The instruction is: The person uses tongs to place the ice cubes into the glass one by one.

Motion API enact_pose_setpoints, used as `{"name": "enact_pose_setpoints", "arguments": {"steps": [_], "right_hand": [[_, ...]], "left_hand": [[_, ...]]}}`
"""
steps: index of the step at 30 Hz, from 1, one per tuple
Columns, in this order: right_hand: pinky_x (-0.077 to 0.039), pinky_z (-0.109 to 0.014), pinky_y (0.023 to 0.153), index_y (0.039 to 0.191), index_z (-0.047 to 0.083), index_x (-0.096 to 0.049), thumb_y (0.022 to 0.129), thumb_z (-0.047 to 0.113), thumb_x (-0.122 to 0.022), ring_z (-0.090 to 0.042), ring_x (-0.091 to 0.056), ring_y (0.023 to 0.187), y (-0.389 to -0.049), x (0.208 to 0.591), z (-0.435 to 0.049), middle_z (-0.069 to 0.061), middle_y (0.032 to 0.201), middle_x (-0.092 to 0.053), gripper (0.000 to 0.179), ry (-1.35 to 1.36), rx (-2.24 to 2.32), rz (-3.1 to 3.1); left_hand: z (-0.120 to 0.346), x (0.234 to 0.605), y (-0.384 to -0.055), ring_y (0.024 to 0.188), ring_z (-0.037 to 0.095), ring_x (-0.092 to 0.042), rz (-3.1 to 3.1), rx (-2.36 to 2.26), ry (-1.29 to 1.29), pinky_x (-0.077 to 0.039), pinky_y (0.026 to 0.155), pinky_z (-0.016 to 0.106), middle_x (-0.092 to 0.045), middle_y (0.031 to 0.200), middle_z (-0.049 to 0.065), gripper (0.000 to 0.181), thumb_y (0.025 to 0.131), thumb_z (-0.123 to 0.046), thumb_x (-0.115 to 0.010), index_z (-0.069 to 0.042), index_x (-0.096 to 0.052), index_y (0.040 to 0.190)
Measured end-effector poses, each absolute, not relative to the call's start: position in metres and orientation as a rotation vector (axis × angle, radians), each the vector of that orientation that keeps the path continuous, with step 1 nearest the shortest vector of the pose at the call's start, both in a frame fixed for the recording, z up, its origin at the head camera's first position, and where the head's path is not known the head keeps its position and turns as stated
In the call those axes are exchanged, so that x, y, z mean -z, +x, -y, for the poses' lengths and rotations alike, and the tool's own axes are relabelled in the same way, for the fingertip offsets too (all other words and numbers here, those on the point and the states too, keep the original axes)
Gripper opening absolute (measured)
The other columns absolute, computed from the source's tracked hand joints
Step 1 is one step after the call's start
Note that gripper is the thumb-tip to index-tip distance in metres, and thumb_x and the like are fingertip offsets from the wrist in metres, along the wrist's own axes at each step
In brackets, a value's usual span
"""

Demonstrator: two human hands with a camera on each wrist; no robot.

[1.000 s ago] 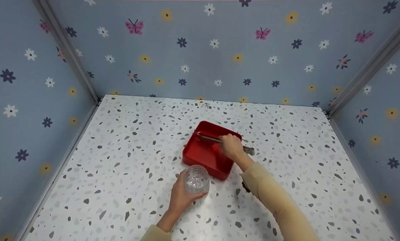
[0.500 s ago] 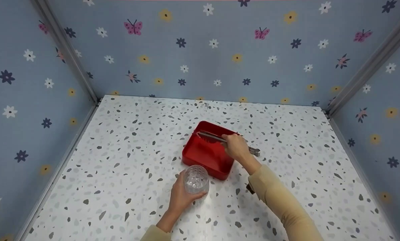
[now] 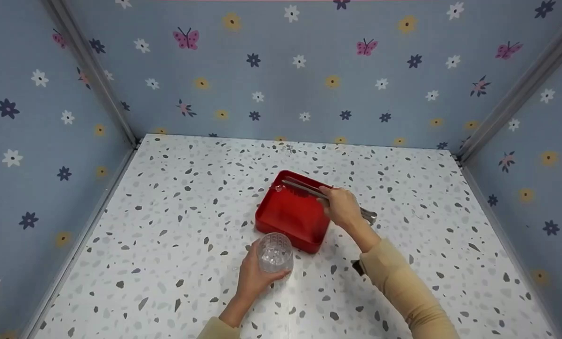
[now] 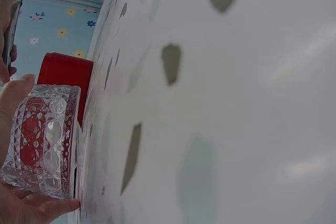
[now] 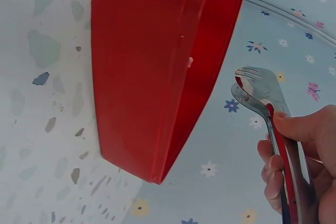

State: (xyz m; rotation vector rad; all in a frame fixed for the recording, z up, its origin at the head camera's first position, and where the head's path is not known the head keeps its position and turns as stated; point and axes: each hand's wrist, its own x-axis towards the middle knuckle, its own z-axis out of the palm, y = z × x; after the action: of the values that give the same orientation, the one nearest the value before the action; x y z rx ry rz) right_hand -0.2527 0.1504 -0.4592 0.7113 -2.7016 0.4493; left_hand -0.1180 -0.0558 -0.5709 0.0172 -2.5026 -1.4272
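My left hand (image 3: 255,275) curls round a clear cut-glass tumbler (image 3: 275,254) at the near-left corner of a red tray (image 3: 285,212). In the left wrist view, thumb and fingers lie on either side of the patterned glass (image 4: 42,135). My right hand (image 3: 344,207) grips metal serving tongs (image 3: 303,188) over the tray's right side. The right wrist view shows the tongs' fork-and-spoon ends (image 5: 260,90) near each other, above the tray's rim. A small clear piece (image 3: 278,188) is by the tray's far-left wall, apart from the tongs.
A white speckled table (image 3: 182,197) lies under everything. Blue flowered panels (image 3: 304,70) stand at the back and both sides, with grey metal posts (image 3: 90,70) at the corners. A small dark object (image 3: 357,267) shows beside the right sleeve.
My right hand and the tongs have moved to the right, and the tongs' tips have come away from the small clear piece by the wall. The left hand and tumbler stay put.
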Motion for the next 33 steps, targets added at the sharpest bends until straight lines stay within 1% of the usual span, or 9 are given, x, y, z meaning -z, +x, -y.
{"name": "enact_pose_setpoints", "arguments": {"steps": [6, 11, 19, 22, 28, 33], "right_hand": [[-0.048, -0.038, 0.058, 0.096, 0.004, -0.065, 0.080, 0.008, -0.064, -0.025, -0.061, 0.065, -0.243, 0.447, -0.155, -0.011, 0.078, -0.066, 0.017, 0.735, -0.486, 2.642], [-0.047, -0.035, 0.053, 0.101, 0.004, -0.064, 0.080, 0.009, -0.064, -0.022, -0.058, 0.059, -0.232, 0.437, -0.158, -0.011, 0.076, -0.065, 0.021, 0.752, -0.506, 2.598], [-0.046, -0.034, 0.051, 0.097, 0.007, -0.061, 0.079, 0.008, -0.066, -0.021, -0.058, 0.055, -0.214, 0.425, -0.162, -0.009, 0.074, -0.065, 0.019, 0.846, -0.533, 2.481], [-0.045, -0.032, 0.049, 0.098, 0.006, -0.061, 0.079, 0.009, -0.066, -0.020, -0.056, 0.052, -0.207, 0.422, -0.164, -0.008, 0.070, -0.063, 0.020, 0.878, -0.534, 2.445], [-0.046, -0.033, 0.049, 0.100, 0.006, -0.062, 0.078, 0.010, -0.067, -0.019, -0.055, 0.053, -0.191, 0.418, -0.165, -0.006, 0.072, -0.063, 0.024, 0.930, -0.540, 2.385], [-0.044, -0.028, 0.047, 0.100, 0.006, -0.063, 0.075, 0.009, -0.070, -0.015, -0.052, 0.051, -0.178, 0.418, -0.165, -0.004, 0.071, -0.062, 0.026, 0.959, -0.561, 2.351]], "left_hand": [[0.056, 0.571, -0.117, 0.103, 0.027, -0.052, 2.502, 1.424, 0.006, -0.043, 0.084, 0.041, -0.054, 0.114, 0.012, 0.095, 0.051, -0.046, -0.081, -0.006, -0.038, 0.126], [0.056, 0.571, -0.117, 0.103, 0.028, -0.052, 2.500, 1.418, -0.006, -0.044, 0.083, 0.041, -0.053, 0.114, 0.012, 0.095, 0.052, -0.045, -0.082, -0.006, -0.037, 0.126], [0.057, 0.572, -0.118, 0.105, 0.027, -0.051, 2.473, 1.468, -0.032, -0.043, 0.085, 0.040, -0.052, 0.116, 0.012, 0.093, 0.053, -0.040, -0.083, -0.005, -0.037, 0.126], [0.057, 0.570, -0.118, 0.106, 0.027, -0.050, 2.475, 1.474, -0.030, -0.043, 0.086, 0.040, -0.052, 0.117, 0.012, 0.093, 0.053, -0.040, -0.083, -0.005, -0.037, 0.126], [0.057, 0.567, -0.117, 0.108, 0.027, -0.049, 2.490, 1.471, -0.026, -0.042, 0.087, 0.039, -0.051, 0.119, 0.012, 0.094, 0.053, -0.040, -0.082, -0.005, -0.036, 0.127], [0.057, 0.568, -0.117, 0.109, 0.026, -0.048, 2.494, 1.490, -0.019, -0.042, 0.088, 0.039, -0.051, 0.119, 0.011, 0.094, 0.054, -0.040, -0.082, -0.005, -0.035, 0.128]]}}
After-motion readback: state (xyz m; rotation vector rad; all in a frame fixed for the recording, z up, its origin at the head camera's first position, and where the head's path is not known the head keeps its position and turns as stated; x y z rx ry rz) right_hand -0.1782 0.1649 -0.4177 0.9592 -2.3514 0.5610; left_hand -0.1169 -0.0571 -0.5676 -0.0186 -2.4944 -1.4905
